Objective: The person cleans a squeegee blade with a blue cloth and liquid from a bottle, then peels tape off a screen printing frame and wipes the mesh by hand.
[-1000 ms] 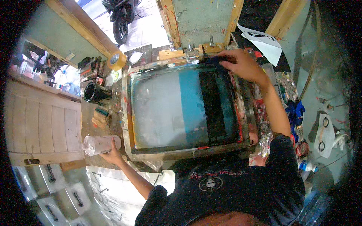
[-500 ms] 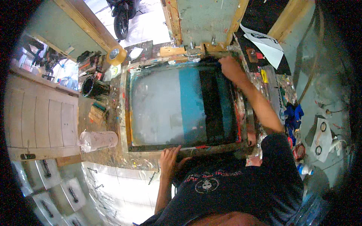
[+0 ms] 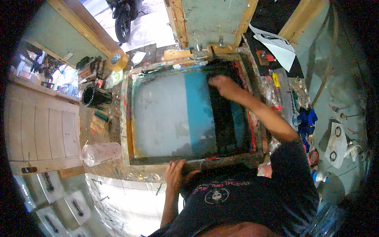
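A wooden screen-printing frame point(image 3: 125, 130) lies on the worktable in front of me. Its mesh point(image 3: 160, 114) shows pale grey on the left, then a blue strip point(image 3: 197, 106) and a black band point(image 3: 224, 122) toward the right. My right hand point(image 3: 221, 86) is closed over the upper part of the black band; whatever its fingers pinch is too blurred and small to name. At the frame's near edge, my left hand point(image 3: 173, 173) has its fingers over the rim and its thumb apart, gripping the wood.
Left of the frame are a tape roll point(image 3: 118, 60), a black-stained tub point(image 3: 96, 96), sponge-like blocks point(image 3: 99, 121) and a plastic-wrapped roll point(image 3: 101, 153). White paper point(image 3: 277, 45) and a blue cloth point(image 3: 306, 121) lie on the right. A motorcycle point(image 3: 123, 19) stands beyond the doorway.
My right hand has moved from the frame's far right corner leftward and nearer, onto the black band. My left hand stays at the near rim.
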The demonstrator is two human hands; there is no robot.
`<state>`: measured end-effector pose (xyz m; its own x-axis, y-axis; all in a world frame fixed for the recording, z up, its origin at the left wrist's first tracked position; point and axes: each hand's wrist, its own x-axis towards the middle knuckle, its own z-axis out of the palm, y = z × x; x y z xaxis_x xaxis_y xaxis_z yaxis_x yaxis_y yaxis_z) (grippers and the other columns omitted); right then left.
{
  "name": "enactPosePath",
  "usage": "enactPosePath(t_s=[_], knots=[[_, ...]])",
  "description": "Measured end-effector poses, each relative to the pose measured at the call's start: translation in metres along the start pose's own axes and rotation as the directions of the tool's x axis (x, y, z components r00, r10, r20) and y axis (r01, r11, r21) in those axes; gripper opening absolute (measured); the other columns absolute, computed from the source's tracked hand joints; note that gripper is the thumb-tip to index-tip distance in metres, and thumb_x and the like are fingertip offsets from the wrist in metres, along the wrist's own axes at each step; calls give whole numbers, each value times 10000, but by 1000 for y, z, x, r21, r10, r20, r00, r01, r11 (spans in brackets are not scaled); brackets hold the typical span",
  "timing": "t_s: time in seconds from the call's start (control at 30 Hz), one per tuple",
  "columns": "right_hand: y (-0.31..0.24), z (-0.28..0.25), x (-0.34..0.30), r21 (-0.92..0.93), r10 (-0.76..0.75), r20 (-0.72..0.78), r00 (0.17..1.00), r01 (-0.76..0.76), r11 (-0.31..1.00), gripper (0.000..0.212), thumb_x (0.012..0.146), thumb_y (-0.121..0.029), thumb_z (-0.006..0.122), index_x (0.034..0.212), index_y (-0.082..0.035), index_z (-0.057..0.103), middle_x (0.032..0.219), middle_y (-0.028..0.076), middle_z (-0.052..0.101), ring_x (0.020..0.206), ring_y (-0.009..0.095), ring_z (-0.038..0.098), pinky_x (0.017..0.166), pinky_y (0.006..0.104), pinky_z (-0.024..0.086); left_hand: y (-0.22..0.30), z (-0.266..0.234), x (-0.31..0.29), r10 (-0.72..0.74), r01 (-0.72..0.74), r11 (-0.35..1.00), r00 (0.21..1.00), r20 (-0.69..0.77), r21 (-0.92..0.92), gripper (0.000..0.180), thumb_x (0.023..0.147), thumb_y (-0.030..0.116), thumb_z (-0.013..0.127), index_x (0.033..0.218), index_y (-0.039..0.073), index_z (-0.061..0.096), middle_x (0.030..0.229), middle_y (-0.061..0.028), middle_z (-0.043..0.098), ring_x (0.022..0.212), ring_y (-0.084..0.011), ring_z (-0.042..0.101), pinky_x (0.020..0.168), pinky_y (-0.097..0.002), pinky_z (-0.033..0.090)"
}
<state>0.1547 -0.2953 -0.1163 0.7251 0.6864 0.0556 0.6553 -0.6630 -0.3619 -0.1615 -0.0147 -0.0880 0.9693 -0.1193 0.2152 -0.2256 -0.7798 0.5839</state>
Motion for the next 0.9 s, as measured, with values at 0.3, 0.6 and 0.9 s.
enactPosePath(t_s=[0.3,0.6,0.9], knots=[[-10,-4,12,108,142,83,986,-151,983,410,854,5,445,1243,-36,566,1239,230,576,1170,346,551,1025,435,430,-5,6,-1,173,-171,985,983,-66,36,648,662,304,830,1162,25,526,1038,-137,637,968,-311,602,861,-452,452],[6,2,-9,287,-101,40,994,86,954,328,792,-16,549,1106,-26,642,1126,179,636,1091,287,600,985,385,447,-7,9,-4,139,-139,990,988,-64,7,595,650,307,838,1098,21,572,1071,-122,630,1017,-303,585,894,-451,442],[-40,13,-95,342,-328,183,927,253,905,264,805,-60,554,1058,-57,628,1087,149,590,1045,331,553,906,391,474,-9,12,-6,144,-143,988,989,-17,51,610,659,301,837,1128,37,550,1080,-116,627,991,-301,591,857,-456,447]])
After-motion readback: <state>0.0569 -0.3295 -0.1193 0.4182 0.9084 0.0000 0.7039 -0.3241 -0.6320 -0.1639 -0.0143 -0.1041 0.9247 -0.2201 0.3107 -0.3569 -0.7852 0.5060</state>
